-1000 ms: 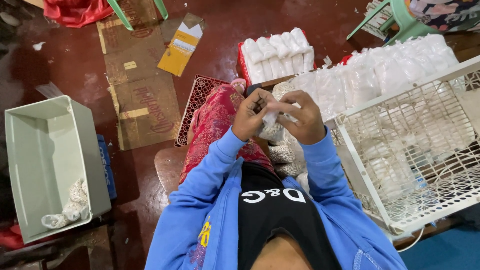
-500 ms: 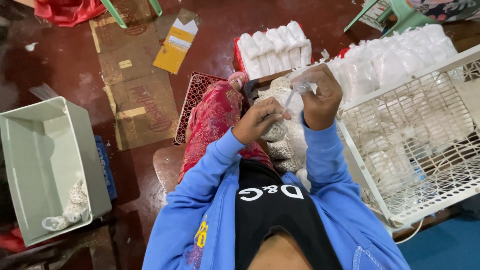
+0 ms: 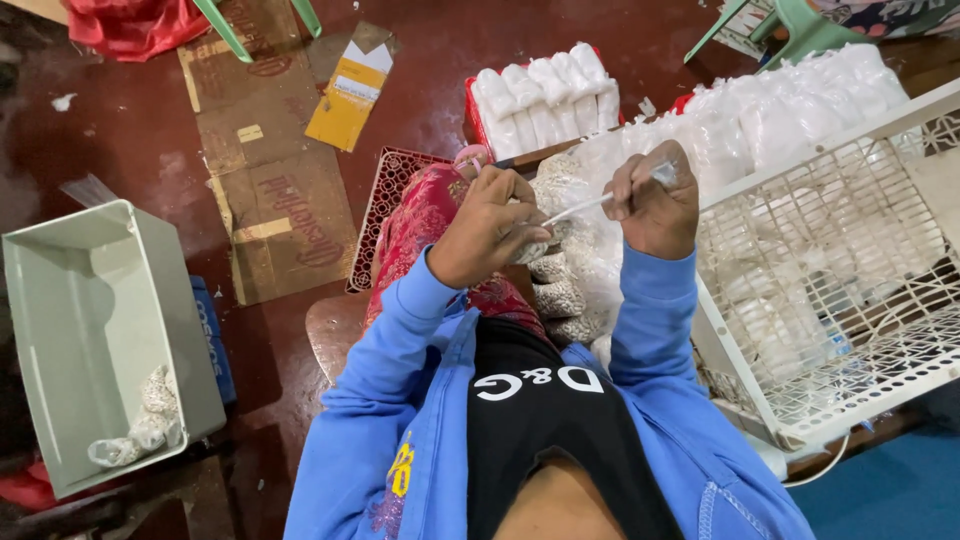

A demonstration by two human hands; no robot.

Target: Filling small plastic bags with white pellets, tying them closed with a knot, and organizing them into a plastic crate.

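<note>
My left hand (image 3: pixel 488 228) grips a small clear plastic bag filled with pale beans (image 3: pixel 538 247) over my lap. My right hand (image 3: pixel 655 200) is raised beside it, pinching the twisted neck of the same bag (image 3: pixel 590 205), which stretches taut between both hands. Several more filled little bags (image 3: pixel 560 300) lie piled on my lap just below. I wear blue sleeves and sit with a red patterned cloth (image 3: pixel 425 215) over my knees.
A white wire basket (image 3: pixel 850 300) holding clear bags stands at my right. A pale green plastic bin (image 3: pixel 90 330) with a few filled bags sits at the left. Rows of white packs (image 3: pixel 545 95) lie ahead. Flattened cardboard (image 3: pixel 270 170) covers the dark red floor.
My hands were together on the bag; the right hand has lifted up and away to the right, drawing the bag's neck out into a thin strand. The left hand stayed low.
</note>
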